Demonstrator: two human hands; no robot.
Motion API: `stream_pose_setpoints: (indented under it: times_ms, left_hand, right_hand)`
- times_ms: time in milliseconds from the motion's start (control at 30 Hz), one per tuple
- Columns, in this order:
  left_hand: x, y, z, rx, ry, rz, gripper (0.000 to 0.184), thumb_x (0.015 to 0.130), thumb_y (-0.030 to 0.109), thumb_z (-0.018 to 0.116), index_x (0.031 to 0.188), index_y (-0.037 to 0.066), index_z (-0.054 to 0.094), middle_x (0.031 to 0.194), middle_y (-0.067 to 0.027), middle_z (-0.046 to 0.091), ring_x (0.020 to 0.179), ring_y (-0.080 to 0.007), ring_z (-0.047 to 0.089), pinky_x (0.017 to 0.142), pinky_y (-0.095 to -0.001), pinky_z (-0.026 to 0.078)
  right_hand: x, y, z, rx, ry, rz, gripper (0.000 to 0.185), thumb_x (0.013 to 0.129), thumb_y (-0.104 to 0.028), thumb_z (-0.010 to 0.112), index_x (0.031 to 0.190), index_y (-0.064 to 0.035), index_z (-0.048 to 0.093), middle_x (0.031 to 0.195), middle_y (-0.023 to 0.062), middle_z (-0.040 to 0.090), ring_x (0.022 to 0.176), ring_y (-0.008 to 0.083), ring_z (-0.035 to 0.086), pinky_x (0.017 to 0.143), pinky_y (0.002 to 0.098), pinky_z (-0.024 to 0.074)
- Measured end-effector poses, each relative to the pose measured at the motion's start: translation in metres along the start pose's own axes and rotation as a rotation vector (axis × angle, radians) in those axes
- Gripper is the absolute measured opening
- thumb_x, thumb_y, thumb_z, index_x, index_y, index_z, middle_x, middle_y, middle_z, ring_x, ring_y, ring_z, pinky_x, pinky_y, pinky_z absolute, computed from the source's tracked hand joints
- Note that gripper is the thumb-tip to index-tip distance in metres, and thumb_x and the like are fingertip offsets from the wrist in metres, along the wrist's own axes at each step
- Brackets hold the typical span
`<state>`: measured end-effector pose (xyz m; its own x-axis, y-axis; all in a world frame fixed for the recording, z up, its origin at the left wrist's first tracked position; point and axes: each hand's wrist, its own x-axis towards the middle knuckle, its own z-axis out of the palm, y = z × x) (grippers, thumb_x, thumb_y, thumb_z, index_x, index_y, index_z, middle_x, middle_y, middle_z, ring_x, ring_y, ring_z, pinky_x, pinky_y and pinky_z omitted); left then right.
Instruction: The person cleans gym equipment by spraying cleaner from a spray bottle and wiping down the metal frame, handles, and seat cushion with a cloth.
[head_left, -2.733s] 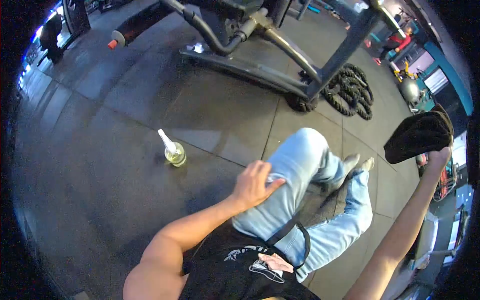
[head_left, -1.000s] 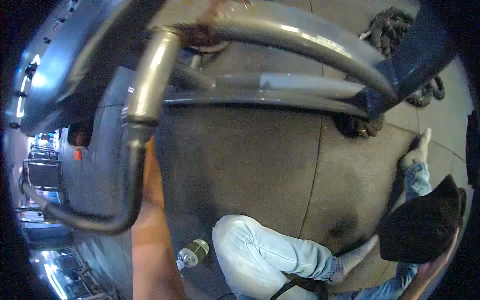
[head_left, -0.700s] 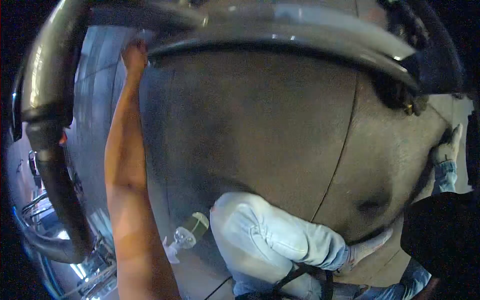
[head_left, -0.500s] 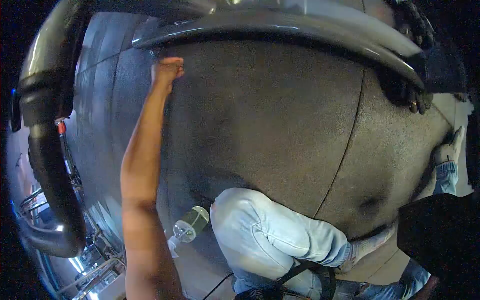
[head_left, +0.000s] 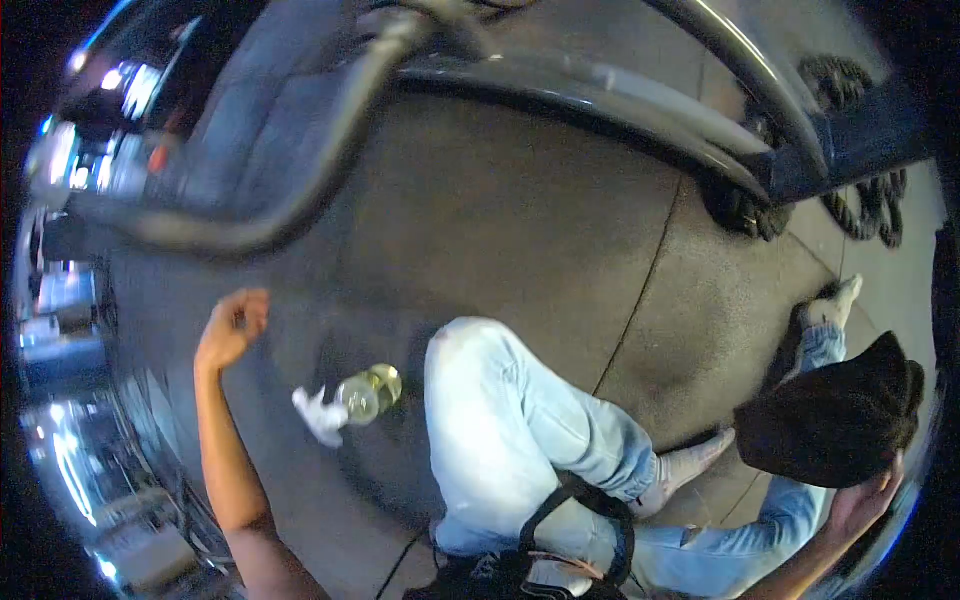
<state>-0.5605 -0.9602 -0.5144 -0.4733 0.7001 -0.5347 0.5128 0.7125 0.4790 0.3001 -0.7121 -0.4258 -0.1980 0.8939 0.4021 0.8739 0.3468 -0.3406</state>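
Note:
My left hand (head_left: 236, 326) is out over the floor at the left, its fingers loosely curled and apart with nothing visible in them. Closest to it is a clear spray bottle (head_left: 362, 398) with a white trigger head and yellowish liquid, on the floor beside my bent knee. At the right edge, my right hand (head_left: 866, 497) grips the lower edge of a dark, soft piece of black cloth (head_left: 825, 415); its exact kind I cannot make out. The cloth hangs over my leg and hides part of it.
A curved metal frame tube (head_left: 590, 95) runs low across the far floor. Nearer, a blurred bent bar (head_left: 240, 235) juts in from upper left. Black coiled rope or cable (head_left: 870, 205) lies at far right. My jeans-clad legs (head_left: 500, 400) fold across the dark floor.
My left hand has drawn back from the far tube toward me, and its fingers have loosened. My right hand has come into view with the black cloth. The view has shifted.

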Motion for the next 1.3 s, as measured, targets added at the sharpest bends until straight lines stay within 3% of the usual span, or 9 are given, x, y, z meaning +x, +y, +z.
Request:
stream_pose_setpoints:
  times_ms: [133, 200, 267, 367, 533, 567, 700, 933, 1300]
  left_hand:
    - [-0.149, -0.026, 0.082, 0.1, -0.05, -0.167, 0.102, 0.064, 0.031, 0.089, 0.144, 0.001, 0.035, 0.14, -0.0201, 0.047, 0.126, -0.0305, 0.05, 0.104, -0.0425, 0.041]
    - [-0.16, -0.049, 0.162, -0.264, 0.116, 0.052, 0.129, 0.057, 0.032, 0.093, 0.153, 0.003, 0.013, 0.154, -0.0238, 0.027, 0.139, -0.0333, 0.034, 0.112, -0.0433, 0.032]
    - [-0.145, -0.007, 0.208, -0.304, 0.425, 0.254, 0.127, 0.059, 0.029, 0.092, 0.153, 0.002, 0.011, 0.152, -0.0251, 0.028, 0.139, -0.0333, 0.034, 0.113, -0.0426, 0.03]
    - [-0.09, 0.025, 0.24, -0.518, 0.771, 0.201, 0.108, 0.07, 0.019, 0.085, 0.151, 0.001, 0.017, 0.149, -0.0226, 0.035, 0.134, -0.0314, 0.04, 0.11, -0.0399, 0.034]
    - [-0.044, 0.045, 0.231, -0.487, 0.97, 0.258, 0.046, 0.087, 0.022, 0.069, 0.122, -0.004, 0.056, 0.109, -0.0186, 0.066, 0.102, -0.0282, 0.064, 0.09, -0.038, 0.048]
    - [-0.036, 0.058, 0.221, -0.414, 1.038, 0.349, 0.04, 0.089, 0.024, 0.066, 0.116, -0.005, 0.061, 0.101, -0.018, 0.068, 0.096, -0.0283, 0.066, 0.086, -0.0386, 0.05]
    - [-0.069, 0.168, 0.157, -0.362, 0.934, 0.848, 0.031, 0.091, 0.021, 0.065, 0.109, -0.004, 0.063, 0.099, -0.0168, 0.069, 0.091, -0.0248, 0.068, 0.078, -0.037, 0.053]
    - [-0.009, 0.379, 0.238, -0.647, 0.244, 1.06, 0.013, 0.089, 0.009, 0.057, 0.097, 0.001, 0.061, 0.094, -0.0113, 0.064, 0.081, -0.0198, 0.065, 0.075, -0.0316, 0.053]
    - [0.121, 0.49, 0.382, -0.49, 0.075, 1.101, 0.02, 0.087, 0.02, 0.061, 0.086, 0.001, 0.059, 0.082, -0.021, 0.059, 0.077, -0.0405, 0.06, 0.066, -0.0457, 0.048]
  right_hand:
    - [0.019, 0.026, 0.004, -0.343, -0.152, -0.268, 0.034, 0.098, -0.017, 0.053, 0.125, 0.0029, 0.058, 0.128, 0.0158, 0.059, 0.12, 0.0248, 0.054, 0.105, 0.0362, 0.0395]
    - [0.067, -0.077, 0.026, 0.285, -0.26, 0.198, 0.031, 0.099, -0.017, 0.053, 0.121, 0.0033, 0.06, 0.11, 0.014, 0.066, 0.107, 0.0177, 0.056, 0.094, 0.0313, 0.0442]
    - [0.086, -0.123, 0.026, 0.141, -0.207, 0.22, 0.032, 0.1, -0.02, 0.054, 0.117, 0.0057, 0.06, 0.103, 0.0112, 0.069, 0.097, 0.0123, 0.055, 0.091, 0.0306, 0.0448]
    - [0.098, -0.155, 0.014, -0.131, -0.119, -0.125, 0.042, 0.1, -0.034, 0.048, 0.098, 0.007, 0.06, 0.089, 0.0312, 0.059, 0.091, 0.0496, 0.055, 0.072, 0.0443, 0.0461]
    - [0.092, -0.135, -0.018, -0.154, 0.051, 0.011, 0.06, 0.101, -0.043, 0.043, 0.081, 0.011, 0.058, 0.073, 0.033, 0.057, 0.076, 0.0453, 0.062, 0.07, 0.0465, 0.0462]
    - [0.09, -0.124, -0.025, -0.229, 0.038, 0.039, 0.058, 0.101, -0.044, 0.044, 0.088, 0.0095, 0.062, 0.076, 0.025, 0.064, 0.073, 0.03, 0.065, 0.069, 0.0428, 0.0486]
    - [0.072, -0.108, -0.045, 0.945, 0.005, 0.433, 0.046, 0.101, -0.038, 0.049, 0.114, 0.004, 0.062, 0.107, 0.0096, 0.068, 0.087, 0.0192, 0.066, 0.073, 0.0344, 0.0529]
    - [0.056, -0.139, -0.011, 1.216, 0.29, 0.657, 0.047, 0.098, -0.036, 0.054, 0.124, 0.0028, 0.057, 0.117, 0.0135, 0.064, 0.102, 0.0242, 0.065, 0.087, 0.0377, 0.0533]
    - [0.029, -0.106, 0.042, 1.481, 0.422, 0.588, 0.045, 0.103, -0.034, 0.039, 0.135, -0.0059, 0.052, 0.133, 0.0177, 0.056, 0.12, 0.0356, 0.056, 0.101, 0.0549, 0.0458]
